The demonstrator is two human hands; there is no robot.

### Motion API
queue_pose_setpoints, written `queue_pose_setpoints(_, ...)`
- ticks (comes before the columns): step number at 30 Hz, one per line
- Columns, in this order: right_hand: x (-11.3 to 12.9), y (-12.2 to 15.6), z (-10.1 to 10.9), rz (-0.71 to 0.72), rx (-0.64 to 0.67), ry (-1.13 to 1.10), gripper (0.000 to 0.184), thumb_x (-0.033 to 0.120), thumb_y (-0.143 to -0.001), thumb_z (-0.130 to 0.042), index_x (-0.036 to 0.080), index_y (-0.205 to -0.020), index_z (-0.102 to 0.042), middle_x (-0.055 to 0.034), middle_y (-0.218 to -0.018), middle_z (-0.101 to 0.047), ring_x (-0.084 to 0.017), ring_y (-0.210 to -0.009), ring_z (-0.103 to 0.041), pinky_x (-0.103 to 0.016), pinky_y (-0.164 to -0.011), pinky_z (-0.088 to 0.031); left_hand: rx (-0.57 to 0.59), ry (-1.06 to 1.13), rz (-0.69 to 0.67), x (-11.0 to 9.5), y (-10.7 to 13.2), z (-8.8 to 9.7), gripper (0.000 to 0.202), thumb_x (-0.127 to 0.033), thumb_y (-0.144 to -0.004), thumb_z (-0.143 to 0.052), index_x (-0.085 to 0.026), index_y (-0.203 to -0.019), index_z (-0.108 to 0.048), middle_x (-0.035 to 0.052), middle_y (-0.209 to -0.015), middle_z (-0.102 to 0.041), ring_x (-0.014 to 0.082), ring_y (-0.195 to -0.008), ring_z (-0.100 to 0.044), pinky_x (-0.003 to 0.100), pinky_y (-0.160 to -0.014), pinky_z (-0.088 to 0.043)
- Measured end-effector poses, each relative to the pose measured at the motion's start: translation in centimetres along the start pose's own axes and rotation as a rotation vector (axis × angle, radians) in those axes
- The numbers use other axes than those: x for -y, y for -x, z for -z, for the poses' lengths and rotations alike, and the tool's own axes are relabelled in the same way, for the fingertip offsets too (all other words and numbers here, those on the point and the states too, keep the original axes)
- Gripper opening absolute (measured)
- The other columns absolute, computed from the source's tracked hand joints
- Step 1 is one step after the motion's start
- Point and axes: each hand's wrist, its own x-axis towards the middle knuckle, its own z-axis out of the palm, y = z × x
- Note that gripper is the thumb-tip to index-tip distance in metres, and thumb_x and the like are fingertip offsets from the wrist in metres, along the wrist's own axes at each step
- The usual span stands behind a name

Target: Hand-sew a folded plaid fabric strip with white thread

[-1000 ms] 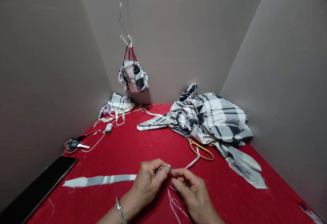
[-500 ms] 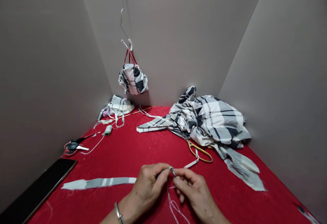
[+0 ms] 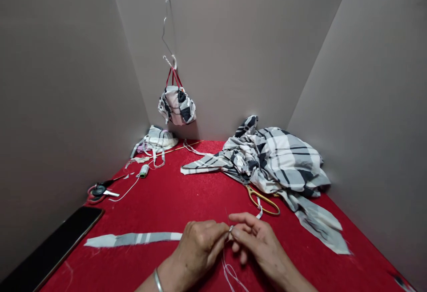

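Observation:
Near the front middle, my left hand (image 3: 202,245) pinches a narrow grey-and-white fabric strip (image 3: 231,230) between thumb and forefinger. A flat length of the same cloth (image 3: 133,238) runs out to the left from under that hand. My right hand (image 3: 258,243) meets it from the other side, its thumb and a bent finger closed on the strip's folded part while the forefinger is raised. White thread (image 3: 230,272) hangs in loops below the fingers. A faint upright line shows above the fingertips, too fine to tell whether it is needle or thread.
Gold-handled scissors (image 3: 263,201) lie partly under crumpled plaid cloth (image 3: 287,158). To the left are a phone (image 3: 56,243), small scissors (image 3: 100,190), a thread spool (image 3: 143,170) and cloth scraps (image 3: 158,138). A plaid pouch (image 3: 176,105) hangs before the grey back panel (image 3: 227,61).
Both hands have shifted slightly right. The left hand has turned more palm-down, and the right forefinger has lifted off the strip. The whole view has tilted up a little.

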Motion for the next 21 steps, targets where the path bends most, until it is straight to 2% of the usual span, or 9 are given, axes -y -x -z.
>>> queue_pose_setpoints(4,1.9,-0.1,0.9,0.210,-0.066,0.454,0.024,0.037,-0.085,-0.052,0.019,-0.085,-0.067,-0.0037,-0.080,-0.060,-0.019,-0.078,-0.056,-0.028,-0.070,-0.041,0.000,-0.067,-0.019,0.0,0.1,0.3,0.022,-0.020,-0.090,-0.038,-0.018,-0.083,-0.058,0.0031,-0.063,-0.059,0.0125,-0.054,-0.052,0.023,-0.051,-0.029)
queue_pose_setpoints(6,2.3,-0.3,0.4,0.263,-0.021,0.516,0.023,0.032,-0.084,-0.052,0.018,-0.073,-0.066,-0.0017,-0.074,-0.056,-0.017,-0.072,-0.053,-0.027,-0.066,-0.039,-0.002,-0.109,-0.042,-0.2,0.2,0.2,0.022,-0.020,-0.090,-0.037,-0.019,-0.084,-0.058,0.0026,-0.061,-0.058,0.0123,-0.052,-0.050,0.024,-0.049,-0.027)
queue_pose_setpoints(9,2.6,-1.4,-0.3,0.291,-0.025,0.327,0.025,0.029,-0.075,-0.062,0.016,-0.054,-0.058,0.0013,-0.061,-0.050,-0.014,-0.061,-0.047,-0.024,-0.057,-0.035,-0.023,-0.159,-0.059,-0.6,0.4,-0.1,0.020,-0.018,-0.089,-0.038,-0.018,-0.083,-0.057,0.0023,-0.059,-0.057,0.0120,-0.049,-0.048,0.024,-0.047,-0.025)
queue_pose_setpoints(11,3.1,-2.6,-0.2,0.282,-0.157,0.104,0.028,0.031,-0.067,-0.069,0.016,-0.050,-0.053,0.0031,-0.056,-0.047,-0.011,-0.055,-0.043,-0.023,-0.052,-0.032,-0.003,-0.175,-0.090,-0.9,0.5,-0.2,0.019,-0.017,-0.088,-0.039,-0.017,-0.078,-0.056,0.0025,-0.058,-0.056,0.0121,-0.048,-0.048,0.023,-0.047,-0.025)
queue_pose_setpoints(13,4.2,-3.7,0.5,0.254,-0.287,-0.060,0.029,0.040,-0.066,-0.069,0.017,-0.058,-0.053,0.0057,-0.051,-0.043,-0.009,-0.047,-0.036,-0.021,-0.044,-0.028,0.012,-0.147,-0.107,-0.9,0.5,-0.1,0.020,-0.017,-0.087,-0.040,-0.017,-0.075,-0.056,0.0031,-0.058,-0.057,0.0126,-0.049,-0.049,0.023,-0.047,-0.027)
queue_pose_setpoints(15,5.8,-4.0,1.4,0.229,-0.311,-0.134,0.031,0.048,-0.070,-0.065,0.019,-0.073,-0.053,0.0074,-0.050,-0.040,-0.007,-0.041,-0.032,-0.018,-0.039,-0.025,-0.032,-0.024,-0.001,-0.5,0.2,0.4,0.023,-0.018,-0.087,-0.039,-0.016,-0.076,-0.059,0.0043,-0.062,-0.060,0.0128,-0.053,-0.051,0.022,-0.051,-0.031)
queue_pose_setpoints(17,7.7,-2.9,2.3,0.191,-0.274,-0.226,0.033,0.046,-0.067,-0.069,0.020,-0.079,-0.052,0.0067,-0.054,-0.045,-0.005,-0.039,-0.031,-0.016,-0.035,-0.024,-0.064,0.197,0.211,0.3,0.0,1.1,0.026,-0.022,-0.088,-0.039,-0.015,-0.079,-0.062,0.0040,-0.065,-0.062,0.0122,-0.057,-0.053,0.021,-0.054,-0.035)
queue_pose_setpoints(19,9.1,-0.6,3.2,0.145,-0.231,-0.379,0.035,0.041,-0.062,-0.076,0.022,-0.075,-0.050,0.0082,-0.053,-0.041,-0.002,-0.035,-0.023,-0.014,-0.031,-0.019,-0.016,0.430,0.376,1.1,-0.2,1.5,0.027,-0.026,-0.087,-0.041,-0.014,-0.079,-0.063,0.0016,-0.062,-0.060,0.0112,-0.055,-0.051,0.019,-0.052,-0.034)
queue_pose_setpoints(21,9.9,2.0,4.6,0.162,-0.236,-0.416,0.031,0.041,-0.065,-0.075,0.022,-0.072,-0.051,0.0090,-0.049,-0.032,-0.002,-0.033,-0.016,-0.014,-0.027,-0.013,0.046,0.585,0.456,1.5,-0.3,1.6,0.027,-0.029,-0.085,-0.043,-0.012,-0.078,-0.063,-0.0005,-0.059,-0.057,0.0105,-0.054,-0.048,0.018,-0.050,-0.033)
